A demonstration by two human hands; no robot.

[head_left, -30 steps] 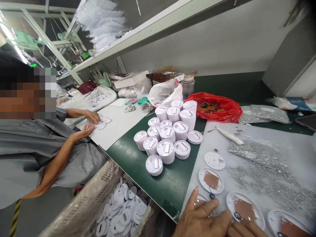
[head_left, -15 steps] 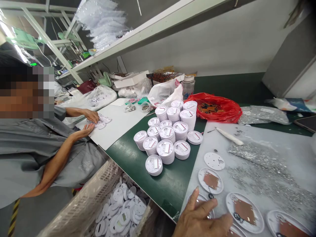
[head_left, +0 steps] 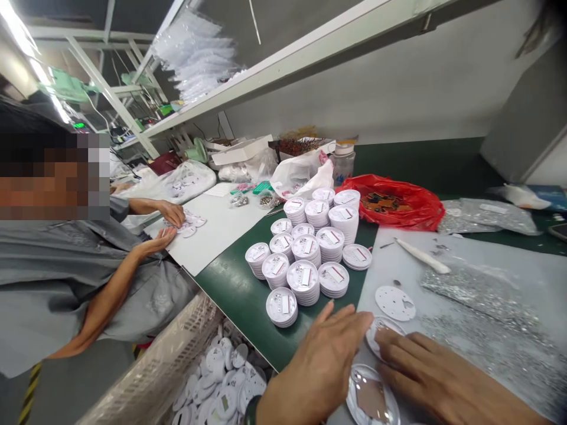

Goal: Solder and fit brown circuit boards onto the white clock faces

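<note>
Both of my hands are low on the right, over white round discs on the pale sheet. My left hand [head_left: 316, 360] has its fingers extended, the tips at the left edge of a white disc [head_left: 381, 323]. Over that disc's right part lie the fingers of my right hand [head_left: 420, 369]; what they hold, if anything, is hidden. Just below, between the hands, a second disc holds a brown square board [head_left: 372, 398]. A flat white disc with small holes [head_left: 396, 303] lies beyond my fingers. Stacks of white round cases [head_left: 305, 277] stand on the green table.
Small metal parts [head_left: 478, 330] are spread at the right, near a white tool [head_left: 423, 255]. Behind are a red bag [head_left: 398, 203] and a bottle [head_left: 344, 162]. A crate [head_left: 177, 348] of white discs is below; at the left a person's hands [head_left: 170, 221] handle white pieces.
My left hand has moved up and flattened beside the upper disc. My right hand has come into view over the discs. The view has shifted, so the stacks appear slightly lower and further right.
</note>
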